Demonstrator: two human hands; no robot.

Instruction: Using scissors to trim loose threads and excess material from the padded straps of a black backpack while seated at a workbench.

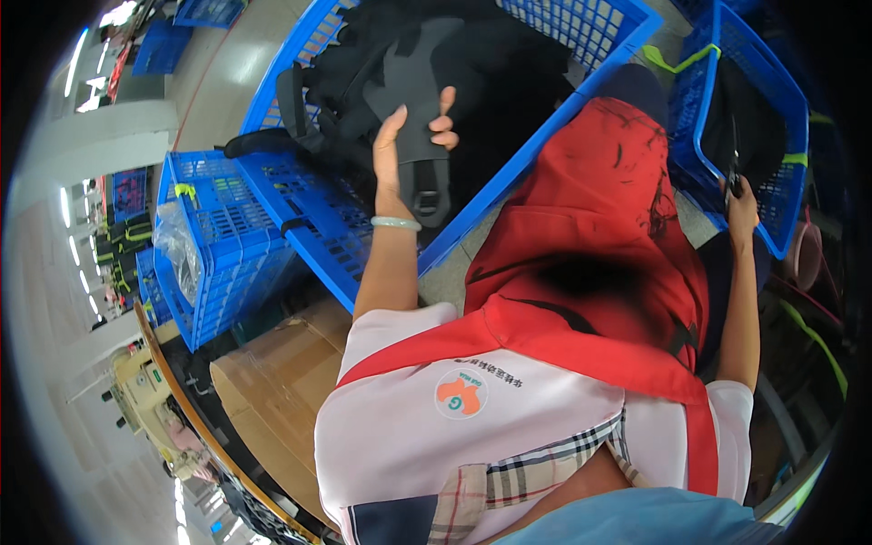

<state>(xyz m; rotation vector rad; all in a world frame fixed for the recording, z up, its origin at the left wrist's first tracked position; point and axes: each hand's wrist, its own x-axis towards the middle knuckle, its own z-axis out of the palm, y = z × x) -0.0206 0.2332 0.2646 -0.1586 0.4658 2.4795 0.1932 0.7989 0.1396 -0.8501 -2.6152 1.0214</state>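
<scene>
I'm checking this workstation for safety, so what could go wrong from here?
The right hand holds what look like scissors, the blade pointing away from the body over the smaller blue crate; it might nick the dark material inside.

The left hand alone grips the dark grey piece above the large blue crate; if it slipped, it could be hard to spot among the similarly dark pile.

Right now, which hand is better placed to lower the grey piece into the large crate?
Probably left: the left hand grips the grey piece over the large crate; the right hand, outside it, holds a dark tool.
</scene>
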